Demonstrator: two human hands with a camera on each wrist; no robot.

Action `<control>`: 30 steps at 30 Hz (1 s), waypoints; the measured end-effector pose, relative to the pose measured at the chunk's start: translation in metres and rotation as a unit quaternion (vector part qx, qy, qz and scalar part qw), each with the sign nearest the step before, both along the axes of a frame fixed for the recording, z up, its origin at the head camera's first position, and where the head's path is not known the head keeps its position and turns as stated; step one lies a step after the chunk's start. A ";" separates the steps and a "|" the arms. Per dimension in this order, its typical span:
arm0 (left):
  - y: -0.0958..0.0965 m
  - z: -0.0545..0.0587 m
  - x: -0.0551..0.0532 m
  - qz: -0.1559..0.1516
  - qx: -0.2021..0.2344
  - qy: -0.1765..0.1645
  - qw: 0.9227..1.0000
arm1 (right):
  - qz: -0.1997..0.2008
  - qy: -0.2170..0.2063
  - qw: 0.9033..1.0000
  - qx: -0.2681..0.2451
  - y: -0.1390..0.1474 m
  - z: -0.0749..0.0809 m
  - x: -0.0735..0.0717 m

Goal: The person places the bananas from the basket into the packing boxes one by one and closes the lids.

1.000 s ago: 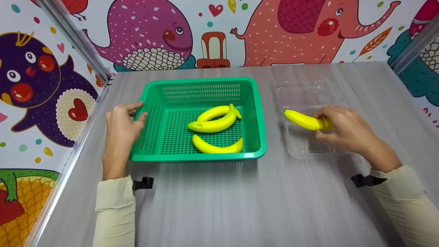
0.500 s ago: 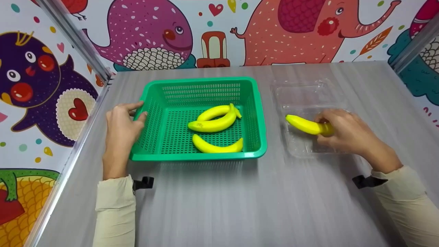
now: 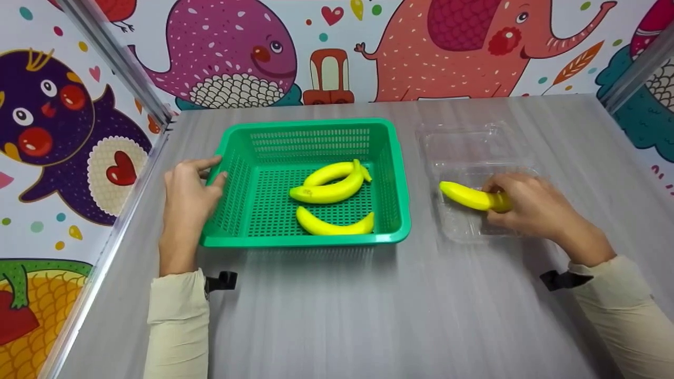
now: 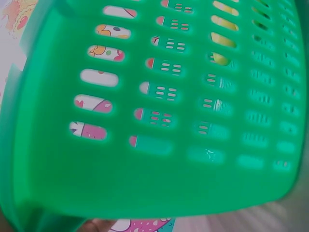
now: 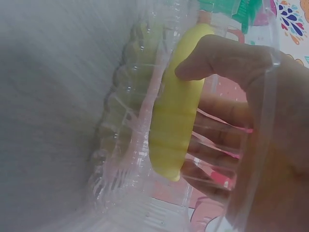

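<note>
My right hand (image 3: 532,202) holds a yellow banana (image 3: 466,196) low over the front half of a clear plastic clamshell box (image 3: 458,226). In the right wrist view, the thumb lies across this banana (image 5: 176,116) and the fingers are on its far side, behind the box's clear wall. My left hand (image 3: 192,200) grips the left rim of a green basket (image 3: 305,240), whose slotted wall fills most of the left wrist view. Inside the basket lie two crossed bananas (image 3: 326,192) and, closer to the front wall, another banana (image 3: 334,223).
The box's lid half (image 3: 455,142) lies folded back toward the rear wall. Cartoon-printed panels (image 3: 400,52) close off the back and sides of the grey table (image 3: 316,305), with metal posts at the corners.
My right hand has lowered the banana into the clear box, moving slightly toward the front. The left hand, the basket and its bananas stay where they were.
</note>
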State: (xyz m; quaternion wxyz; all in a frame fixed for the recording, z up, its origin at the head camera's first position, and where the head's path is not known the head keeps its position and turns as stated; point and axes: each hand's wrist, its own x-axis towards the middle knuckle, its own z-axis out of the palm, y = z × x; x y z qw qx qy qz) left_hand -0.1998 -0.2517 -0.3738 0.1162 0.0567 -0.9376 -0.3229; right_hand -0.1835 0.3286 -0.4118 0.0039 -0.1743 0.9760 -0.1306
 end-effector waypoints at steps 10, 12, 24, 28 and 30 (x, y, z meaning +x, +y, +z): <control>0.000 -0.002 0.000 -0.001 -0.003 0.010 1.000 | 0.012 0.012 1.000 -0.006 0.005 -0.004 0.001; 0.000 -0.002 0.000 0.000 -0.005 0.011 1.000 | 0.013 0.013 1.000 -0.004 0.005 -0.004 0.001; 0.000 -0.001 0.000 0.003 -0.002 0.000 1.000 | 0.014 -0.003 1.000 -0.011 0.002 -0.001 0.003; 0.000 0.000 0.000 0.003 0.001 -0.004 1.000 | -0.005 -0.025 1.000 -0.012 -0.002 0.004 0.003; 0.000 0.000 0.000 0.003 0.000 -0.005 1.000 | -0.015 -0.034 0.999 -0.015 -0.004 0.007 0.003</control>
